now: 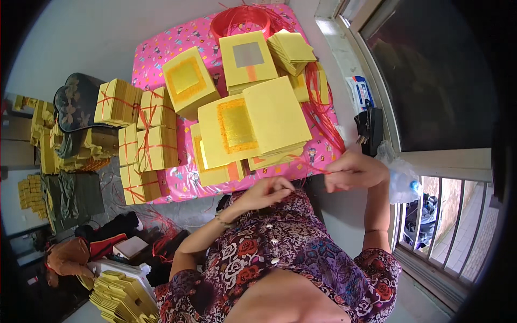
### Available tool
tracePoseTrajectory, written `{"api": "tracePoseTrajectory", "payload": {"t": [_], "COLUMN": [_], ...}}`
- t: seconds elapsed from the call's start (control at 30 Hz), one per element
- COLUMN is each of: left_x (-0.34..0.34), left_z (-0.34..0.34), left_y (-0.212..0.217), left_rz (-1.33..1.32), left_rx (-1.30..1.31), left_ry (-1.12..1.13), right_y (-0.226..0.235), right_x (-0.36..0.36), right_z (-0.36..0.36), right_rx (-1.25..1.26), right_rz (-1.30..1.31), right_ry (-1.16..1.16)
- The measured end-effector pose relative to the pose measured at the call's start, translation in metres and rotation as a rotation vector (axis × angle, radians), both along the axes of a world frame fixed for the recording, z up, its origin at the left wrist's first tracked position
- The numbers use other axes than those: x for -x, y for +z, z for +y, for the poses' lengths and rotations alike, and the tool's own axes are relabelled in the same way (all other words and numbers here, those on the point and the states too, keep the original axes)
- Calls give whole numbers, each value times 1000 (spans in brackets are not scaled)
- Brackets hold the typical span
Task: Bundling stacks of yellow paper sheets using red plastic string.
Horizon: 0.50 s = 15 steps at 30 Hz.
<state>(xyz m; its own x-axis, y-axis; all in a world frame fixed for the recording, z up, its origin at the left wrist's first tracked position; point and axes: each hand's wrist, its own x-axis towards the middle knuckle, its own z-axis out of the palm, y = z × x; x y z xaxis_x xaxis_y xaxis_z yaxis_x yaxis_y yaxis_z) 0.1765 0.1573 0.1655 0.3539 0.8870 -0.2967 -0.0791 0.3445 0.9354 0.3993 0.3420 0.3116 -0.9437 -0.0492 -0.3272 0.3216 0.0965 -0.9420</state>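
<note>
Red string (pixel 316 170) is gripped by the right hand (pixel 358 169), left hand's (pixel 265 194) hold unclear, yellow stacks (pixel 277 116) beyond.

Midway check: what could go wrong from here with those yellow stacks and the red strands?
The thin red strand at the right hand could tangle with the loose red strips close by. The top yellow sheets show no tie across them, so a bump might slide them apart. The tied bundles stand near the left edge of the pink-covered table; a knock might topple one.
</note>
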Motion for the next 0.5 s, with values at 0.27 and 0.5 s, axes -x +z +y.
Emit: {"api": "tracePoseTrajectory", "payload": {"t": [0.27,0.5], "left_x": [108,122], "left_z": [-74,-51], "left_y": [20,-21], "left_rz": [498,-147], "left_rx": [-121,-176], "left_ry": [-56,320], "right_y": [-27,-46], "right_x": [71,108], "right_z": [-48,-82], "right_rx": [-425,-557], "right_rz": [172,202], "right_ry": [281,396]}}
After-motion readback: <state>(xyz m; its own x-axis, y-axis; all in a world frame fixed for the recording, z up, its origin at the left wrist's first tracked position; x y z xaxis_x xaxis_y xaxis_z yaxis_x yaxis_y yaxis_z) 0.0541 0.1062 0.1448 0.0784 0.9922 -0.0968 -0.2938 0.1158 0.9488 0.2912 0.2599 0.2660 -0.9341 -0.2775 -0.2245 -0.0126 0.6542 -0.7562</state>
